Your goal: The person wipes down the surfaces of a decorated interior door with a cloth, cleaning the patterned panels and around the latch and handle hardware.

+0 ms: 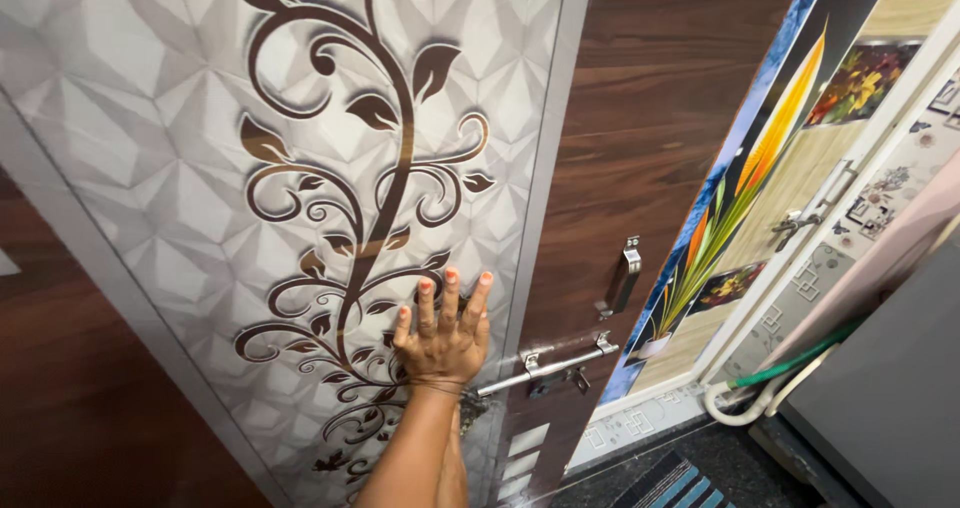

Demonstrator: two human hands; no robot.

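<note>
A hand [440, 338] is laid flat against the decorated door panel [200, 138], apparently to press on it, with its palm on the brown vine pattern [340, 208]. The fingers [449, 293] are stretched straight and slightly spread, gripping nothing. Which hand it is cannot be told with certainty; the right is assumed. A second forearm is partly hidden beneath it, its hand unseen. Just right of the hand, a sliding bolt [548, 366] is mounted, and a metal pull handle [624, 276] above that.
</note>
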